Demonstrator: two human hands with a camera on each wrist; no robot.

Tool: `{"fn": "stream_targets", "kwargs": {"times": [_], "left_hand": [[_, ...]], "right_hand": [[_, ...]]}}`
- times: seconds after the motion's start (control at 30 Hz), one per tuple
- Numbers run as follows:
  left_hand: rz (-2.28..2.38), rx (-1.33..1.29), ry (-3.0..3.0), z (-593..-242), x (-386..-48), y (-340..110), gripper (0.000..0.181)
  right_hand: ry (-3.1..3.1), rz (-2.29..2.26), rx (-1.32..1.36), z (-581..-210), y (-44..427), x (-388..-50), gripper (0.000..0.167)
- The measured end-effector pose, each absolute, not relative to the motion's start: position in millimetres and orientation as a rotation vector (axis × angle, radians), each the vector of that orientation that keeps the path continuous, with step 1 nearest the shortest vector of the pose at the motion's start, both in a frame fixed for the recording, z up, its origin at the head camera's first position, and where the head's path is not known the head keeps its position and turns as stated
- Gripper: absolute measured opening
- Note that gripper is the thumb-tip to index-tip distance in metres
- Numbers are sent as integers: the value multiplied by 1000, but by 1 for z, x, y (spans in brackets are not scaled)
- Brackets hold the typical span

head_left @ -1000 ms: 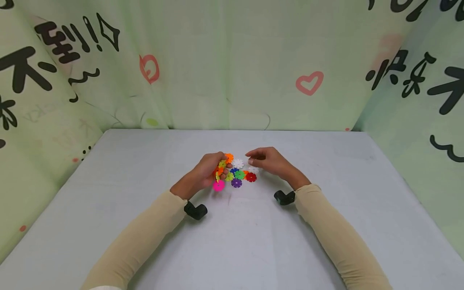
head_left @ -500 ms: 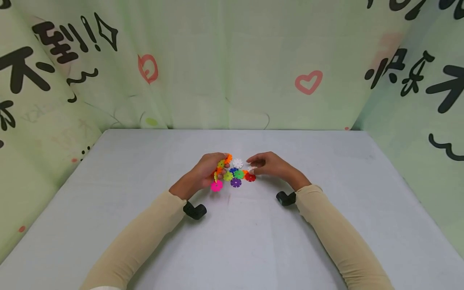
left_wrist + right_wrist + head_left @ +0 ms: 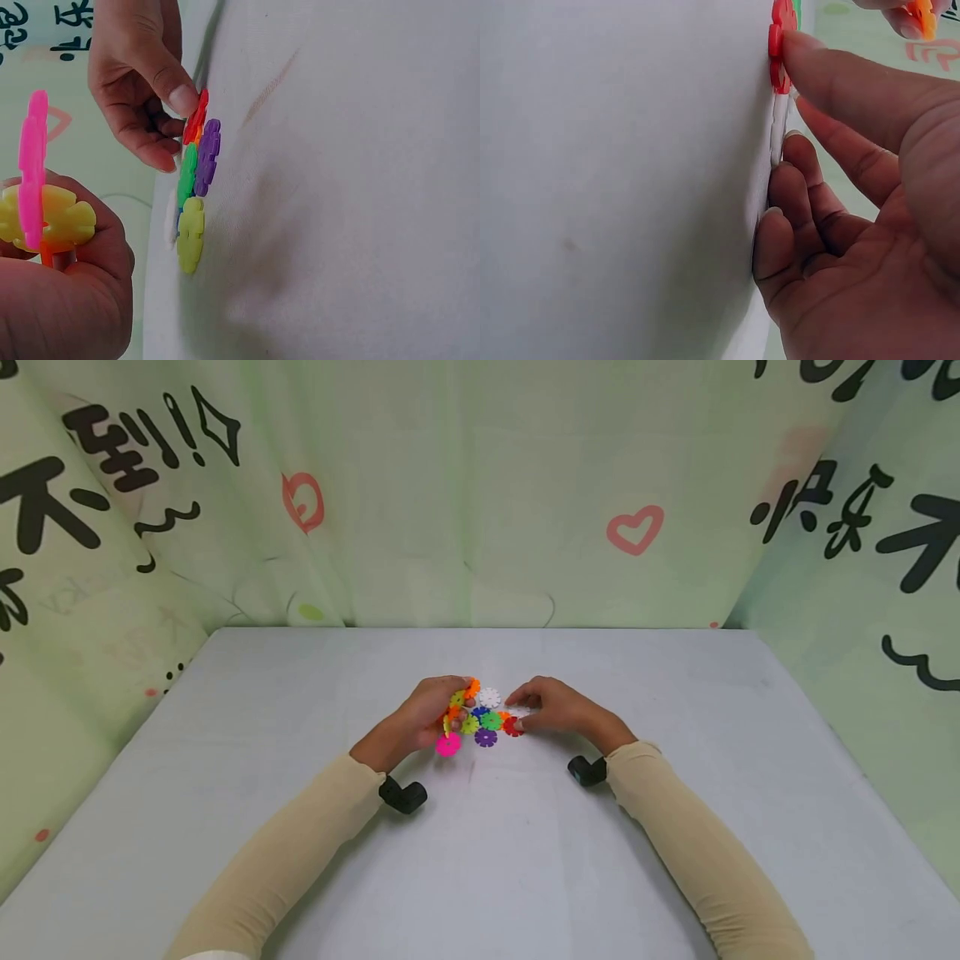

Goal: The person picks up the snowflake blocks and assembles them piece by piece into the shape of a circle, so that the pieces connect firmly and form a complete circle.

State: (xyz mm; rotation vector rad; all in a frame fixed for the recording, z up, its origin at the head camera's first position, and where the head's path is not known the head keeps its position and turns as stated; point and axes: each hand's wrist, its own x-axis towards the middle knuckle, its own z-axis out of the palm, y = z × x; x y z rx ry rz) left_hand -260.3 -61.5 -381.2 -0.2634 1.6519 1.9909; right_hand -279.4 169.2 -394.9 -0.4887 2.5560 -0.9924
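In the head view my left hand [image 3: 427, 708] grips a chain of joined plastic snowflake discs, orange, yellow and a pink disc [image 3: 448, 744] at its lower end. The left wrist view shows the pink disc edge-on, slotted into a yellow disc [image 3: 73, 217]. My right hand [image 3: 562, 710] reaches over loose discs on the table, its thumb tip touching a red disc [image 3: 784, 45]. Its index finger lies beyond the red disc, and the other fingers rest by the table. Close by lie a green disc [image 3: 491, 721], a purple disc [image 3: 486, 737] and a white disc [image 3: 490, 697].
Further loose discs, a yellow-green one [image 3: 470, 724] and a blue one [image 3: 480, 713], lie between the hands. A white cloth covers the table [image 3: 480, 860]. Printed green curtains [image 3: 465, 493] stand behind it and at both sides.
My right hand has come down and slightly left, from above the pile onto the red disc. The left hand keeps its grip on the chain, nearly still.
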Motion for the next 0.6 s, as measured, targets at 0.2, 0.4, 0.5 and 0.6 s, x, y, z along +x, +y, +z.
{"fn": "stream_targets", "kwargs": {"times": [0.2, 0.4, 0.5, 0.6], "left_hand": [[1985, -258, 1659, -381, -260, -62, 39], [1985, -259, 1661, -380, -260, -62, 39], [1986, -253, 1659, -380, -259, -62, 40], [1984, -251, 1667, -381, -260, -62, 40]], "right_hand": [[2553, -974, -493, -392, 167, -278, 33], [2564, -935, -509, -393, 165, -280, 31], [2564, -940, -508, -393, 166, -280, 26], [2561, -950, -498, -392, 165, -280, 22]]}}
